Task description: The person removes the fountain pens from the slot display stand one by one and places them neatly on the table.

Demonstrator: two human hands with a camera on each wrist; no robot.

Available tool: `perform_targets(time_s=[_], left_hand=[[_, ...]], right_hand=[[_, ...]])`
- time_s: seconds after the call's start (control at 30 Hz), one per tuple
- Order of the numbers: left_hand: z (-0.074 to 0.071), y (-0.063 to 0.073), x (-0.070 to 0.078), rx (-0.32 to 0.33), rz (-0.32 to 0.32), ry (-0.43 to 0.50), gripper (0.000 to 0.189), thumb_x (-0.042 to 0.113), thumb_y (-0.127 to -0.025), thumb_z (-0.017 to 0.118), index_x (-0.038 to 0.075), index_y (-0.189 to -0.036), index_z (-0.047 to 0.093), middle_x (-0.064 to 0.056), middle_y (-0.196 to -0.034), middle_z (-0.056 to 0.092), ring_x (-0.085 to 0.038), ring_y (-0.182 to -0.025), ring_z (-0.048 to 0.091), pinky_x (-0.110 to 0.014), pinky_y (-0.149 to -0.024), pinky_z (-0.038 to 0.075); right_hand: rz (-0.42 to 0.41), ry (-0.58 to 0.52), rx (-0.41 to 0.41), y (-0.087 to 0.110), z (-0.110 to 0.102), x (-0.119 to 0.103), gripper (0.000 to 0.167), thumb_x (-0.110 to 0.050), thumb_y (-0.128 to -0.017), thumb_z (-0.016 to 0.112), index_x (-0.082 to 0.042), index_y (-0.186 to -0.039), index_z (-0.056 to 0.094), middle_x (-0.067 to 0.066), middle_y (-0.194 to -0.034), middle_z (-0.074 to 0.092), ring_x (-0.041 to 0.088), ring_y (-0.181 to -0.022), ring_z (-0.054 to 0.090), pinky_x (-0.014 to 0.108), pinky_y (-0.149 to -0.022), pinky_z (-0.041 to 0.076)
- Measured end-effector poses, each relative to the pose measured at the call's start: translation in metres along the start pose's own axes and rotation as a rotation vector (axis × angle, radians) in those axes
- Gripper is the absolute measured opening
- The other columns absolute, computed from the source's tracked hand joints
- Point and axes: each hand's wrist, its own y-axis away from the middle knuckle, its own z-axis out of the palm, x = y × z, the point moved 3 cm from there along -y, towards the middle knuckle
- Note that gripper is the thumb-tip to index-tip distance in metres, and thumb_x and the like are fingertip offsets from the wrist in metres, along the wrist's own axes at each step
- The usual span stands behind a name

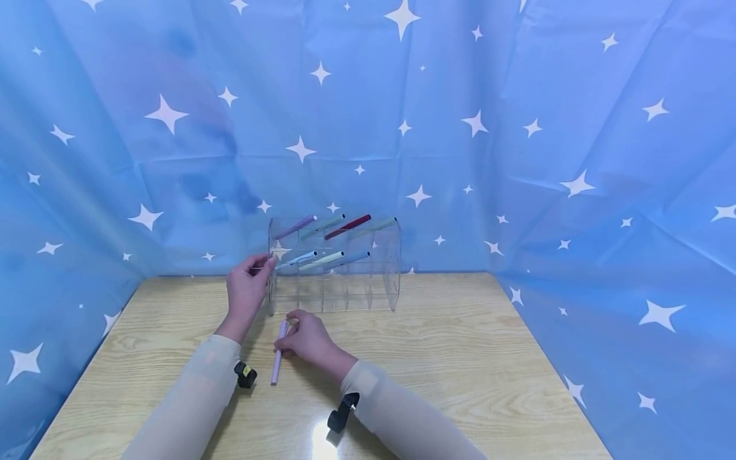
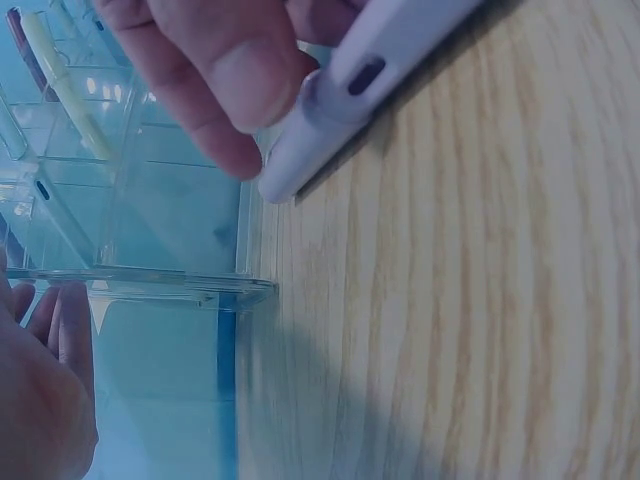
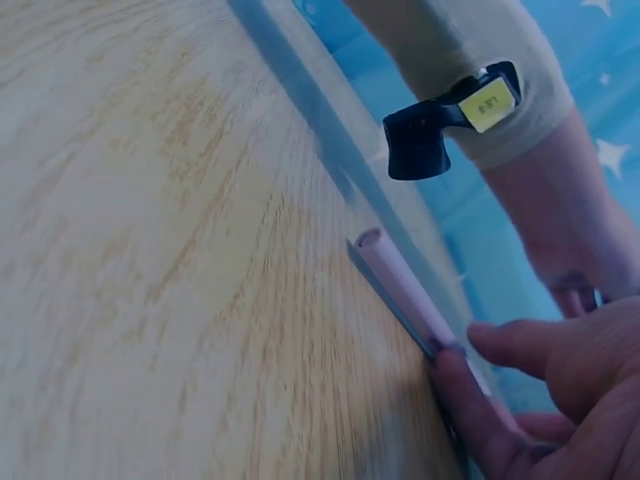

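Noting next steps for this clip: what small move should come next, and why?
Probably the right hand should pinch the light purple pen securely and raise it toward the clear rack: the hand is at the pen, which is down at the table in front of the rack, where other pens sit slotted.

Lilac pen (image 2: pixel 410 50) runs off left wrist view's top edge; in right wrist view its lower end disappears behind right hand (image 3: pixel 580 390), itself cropped right and bottom. Left hand (image 2: pixel 45 390) and clear rack (image 2: pixel 230 288) cropped at left wrist view's left edge. Sleeves (image 1: pixel 184 402) cut at head view's bottom. Yellow label (image 3: pixel 490 105) illegible.
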Motion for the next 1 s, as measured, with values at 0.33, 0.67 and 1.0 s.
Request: perform_targets(time_s=[0.33, 0.67, 1.0], left_hand=[[-0.001, 0.000, 0.000, 0.000, 0.000, 0.014, 0.036, 0.034, -0.105, 0.081, 0.005, -0.126, 0.082, -0.015, -0.112, 0.082, -0.011, -0.086, 0.069, -0.013, -0.070, 0.055], [0.000, 0.000, -0.001, -0.007, -0.010, 0.012, 0.036, 0.034, -0.105, 0.081, 0.006, -0.127, 0.081, -0.015, -0.112, 0.081, -0.014, -0.087, 0.069, -0.014, -0.069, 0.056], [0.000, 0.001, 0.003, -0.011, -0.017, 0.019, 0.036, 0.032, -0.105, 0.081, 0.004, -0.128, 0.081, -0.016, -0.113, 0.081, -0.013, -0.088, 0.069, -0.014, -0.070, 0.056]], right_hand=[[-0.058, 0.017, 0.035, 0.000, -0.015, -0.004, 0.068, -0.001, -0.090, 0.090, 0.007, -0.150, 0.059, 0.005, -0.094, 0.069, 0.016, -0.074, 0.069, 0.030, -0.066, 0.066], [-0.161, 0.022, 0.129, 0.004, -0.045, -0.012, 0.061, -0.012, -0.093, 0.090, 0.000, -0.147, 0.065, 0.009, -0.107, 0.071, 0.011, -0.086, 0.065, 0.024, -0.074, 0.060], [-0.199, -0.101, 0.390, 0.011, -0.090, -0.016, 0.044, -0.010, -0.097, 0.086, 0.000, -0.135, 0.066, 0.018, -0.118, 0.071, 0.019, -0.102, 0.066, 0.027, -0.085, 0.059]])
